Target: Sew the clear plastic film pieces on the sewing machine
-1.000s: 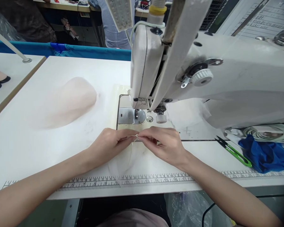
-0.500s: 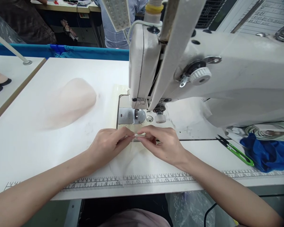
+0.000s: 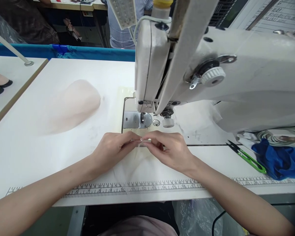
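Both hands meet just in front of the sewing machine's metal needle plate [image 3: 131, 120]. Between their fingertips is a thin, pale strip of fabric [image 3: 137, 140], mostly covered by the fingers. My left hand [image 3: 115, 147] pinches its left end between thumb and forefinger. My right hand [image 3: 169, 147] pinches the other end, where a small shiny bit shows at the fingers. The machine's needle and presser foot [image 3: 142, 117] stand a little beyond the fingertips. What the strip belongs to cannot be made out.
The white sewing machine [image 3: 152, 65] fills the upper right. A sheer beige fabric piece [image 3: 78, 101] lies on the left of the table. Green thread snips [image 3: 247, 157] and a blue cloth [image 3: 280, 159] are at right. A printed ruler [image 3: 147, 188] runs along the front edge. A person's striped shirt [image 3: 123, 37] shows behind.
The view has shifted slightly. Both hands stay in almost the same place, still pinching the strip, which appears turned a little between the fingertips.
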